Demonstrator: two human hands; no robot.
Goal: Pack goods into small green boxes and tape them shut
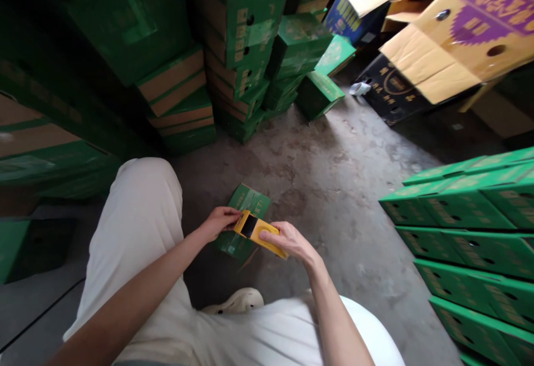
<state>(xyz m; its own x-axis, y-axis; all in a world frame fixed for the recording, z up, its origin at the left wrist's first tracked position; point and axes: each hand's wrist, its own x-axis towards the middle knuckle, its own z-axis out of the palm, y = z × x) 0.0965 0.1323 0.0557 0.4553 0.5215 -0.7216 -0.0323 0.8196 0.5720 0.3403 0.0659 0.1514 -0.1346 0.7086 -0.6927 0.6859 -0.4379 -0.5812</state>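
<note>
A flat yellow carton (255, 229) with a dark window is held between both hands, low in the head view over the concrete floor. My left hand (218, 222) pinches its left end. My right hand (288, 240) is closed on its right part, fingers over the top face. Just beneath and behind it lies a flattened green box (248, 201) on the floor. My legs in pale trousers (142, 227) show below, with a light shoe (238, 301) between them.
Stacks of green cartons (242, 49) rise at the back and left. Flat green boxes (471, 227) are stacked at the right. Brown and purple open cartons (459, 26) lean at the upper right. Bare concrete floor (342, 188) lies between.
</note>
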